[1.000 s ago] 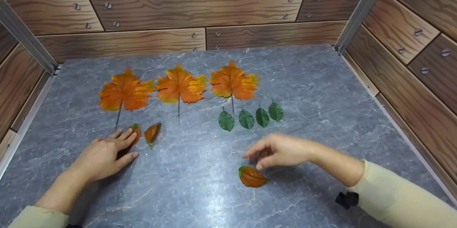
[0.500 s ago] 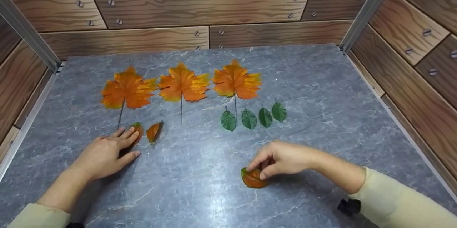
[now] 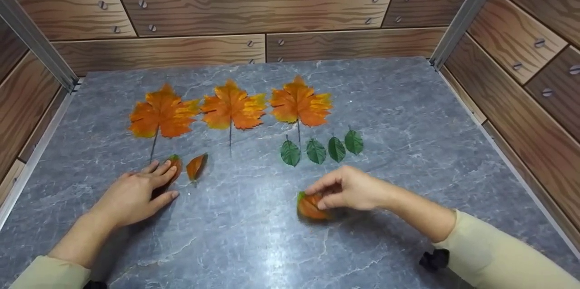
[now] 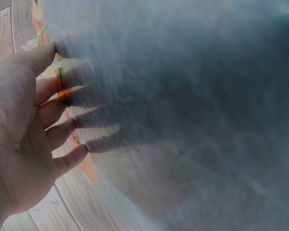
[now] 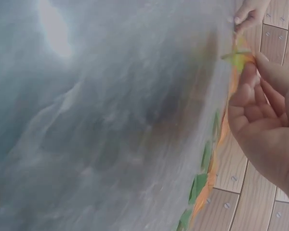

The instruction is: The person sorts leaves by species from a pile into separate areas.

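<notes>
My right hand (image 3: 355,189) pinches an orange-brown leaf with a green tip (image 3: 310,206) between thumb and fingers, just over the tabletop; the right wrist view shows this leaf (image 5: 241,58) edge-on at the fingertips. On the left, my left hand (image 3: 129,196) lies with its fingers spread, fingertips resting on a second orange-brown leaf (image 3: 175,170) and partly covering it. Beside that leaf, apart from the hand, a third orange-brown leaf (image 3: 195,168) lies on the table. In the left wrist view the fingers of the left hand (image 4: 33,110) are nearly straight.
Three large orange maple leaves, at left (image 3: 163,112), middle (image 3: 232,107) and right (image 3: 300,103), form a row along the back. Several small green leaves (image 3: 316,151) lie in a line below the right one. Wood-patterned walls (image 3: 195,12) border the grey marbled table (image 3: 398,112).
My right hand has come down on the orange-brown leaf, pinched it and moved it slightly up and left from where it lay. The left hand stays in place.
</notes>
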`<state>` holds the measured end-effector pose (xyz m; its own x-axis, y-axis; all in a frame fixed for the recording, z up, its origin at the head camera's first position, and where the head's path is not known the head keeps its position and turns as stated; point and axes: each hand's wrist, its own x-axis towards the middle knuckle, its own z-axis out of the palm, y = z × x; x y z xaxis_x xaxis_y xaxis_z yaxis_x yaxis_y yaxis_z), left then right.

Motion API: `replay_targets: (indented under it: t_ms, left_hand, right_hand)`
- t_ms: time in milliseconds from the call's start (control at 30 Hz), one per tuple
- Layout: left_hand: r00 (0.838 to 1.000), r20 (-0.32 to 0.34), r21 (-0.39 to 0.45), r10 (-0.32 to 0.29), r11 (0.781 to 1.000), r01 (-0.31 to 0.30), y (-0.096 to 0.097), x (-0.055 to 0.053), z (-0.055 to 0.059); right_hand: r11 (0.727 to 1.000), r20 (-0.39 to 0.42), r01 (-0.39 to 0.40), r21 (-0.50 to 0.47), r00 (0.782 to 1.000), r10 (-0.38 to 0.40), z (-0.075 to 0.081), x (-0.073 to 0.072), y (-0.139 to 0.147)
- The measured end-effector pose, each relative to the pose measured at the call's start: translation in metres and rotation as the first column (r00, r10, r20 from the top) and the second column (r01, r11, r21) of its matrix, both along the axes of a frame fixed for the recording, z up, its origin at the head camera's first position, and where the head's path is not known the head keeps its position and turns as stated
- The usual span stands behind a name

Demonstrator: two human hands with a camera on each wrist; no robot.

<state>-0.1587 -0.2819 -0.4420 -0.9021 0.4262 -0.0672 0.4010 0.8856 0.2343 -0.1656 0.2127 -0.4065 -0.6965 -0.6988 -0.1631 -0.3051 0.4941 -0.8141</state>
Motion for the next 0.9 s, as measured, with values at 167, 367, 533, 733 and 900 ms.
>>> replay_targets:
  t_ms: [167, 367, 533, 733, 900]
  left_hand:
    - [1.000, -0.014, 0.003, 0.000, 1.000, 0.000, 0.000, 0.000, 0.000]
    - [1.000, -0.005, -0.011, -0.001, 1.000, 0.001, 0.001, -0.001, -0.001]
    - [1.000, -0.006, -0.011, 0.006, 1.000, -0.006, 0.002, -0.001, -0.001]
    - [1.000, -0.011, -0.016, 0.009, 1.000, -0.009, 0.003, -0.001, -0.001]
    - [1.000, -0.014, -0.018, 0.011, 1.000, -0.011, 0.002, 0.000, 0.000]
  right_hand:
    - [0.990, 0.009, 0.116, -0.077, 0.993, -0.115, 0.004, -0.011, -0.025]
    - [0.968, 0.054, 0.189, -0.162, 0.982, -0.183, 0.009, -0.025, -0.065]
    - [0.962, 0.121, 0.170, -0.211, 0.982, -0.147, 0.006, -0.036, -0.099]
    - [0.968, 0.152, 0.153, -0.199, 0.981, -0.124, -0.003, -0.046, -0.132]
    - [0.972, 0.167, 0.135, -0.191, 0.981, -0.103, -0.009, -0.052, -0.152]
